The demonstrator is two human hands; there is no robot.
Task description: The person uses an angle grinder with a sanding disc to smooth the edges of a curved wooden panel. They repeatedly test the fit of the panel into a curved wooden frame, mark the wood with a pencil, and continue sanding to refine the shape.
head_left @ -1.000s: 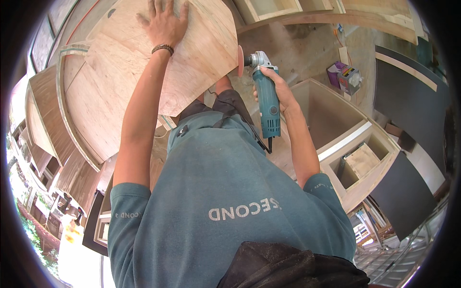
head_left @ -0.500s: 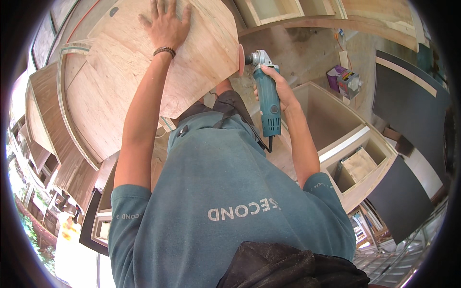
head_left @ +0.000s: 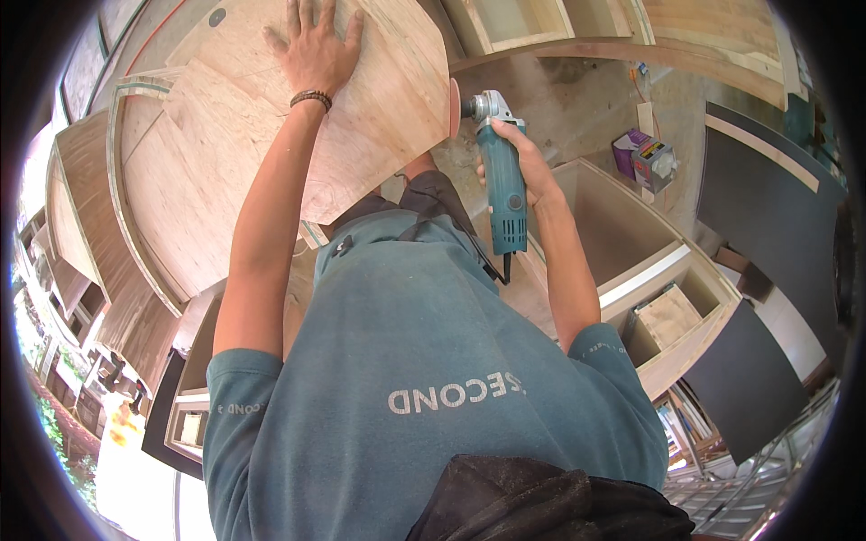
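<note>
My left hand (head_left: 316, 52) lies flat on a large light plywood board (head_left: 388, 117), its fingers spread toward the far edge. In my right hand (head_left: 528, 162) is a teal angle grinder (head_left: 505, 194) with a silver head, held upright by its body. A reddish sanding disc (head_left: 455, 108) on the grinder stands on edge against the board's right edge, touching it or very close. I cannot tell whether the disc spins. The black cord runs from the grinder's lower end toward my waist.
Right of me is an open wooden cabinet frame (head_left: 613, 216). Beyond it a purple and grey box (head_left: 645, 160) sits on the floor. Dark panels (head_left: 758, 189) lean at the far right. More cabinet frames (head_left: 523, 20) stand at the back, and curved plywood pieces (head_left: 86, 216) at the left.
Almost nothing differs. The grinder has shifted very slightly along the board's right edge, and my left hand stays in place.
</note>
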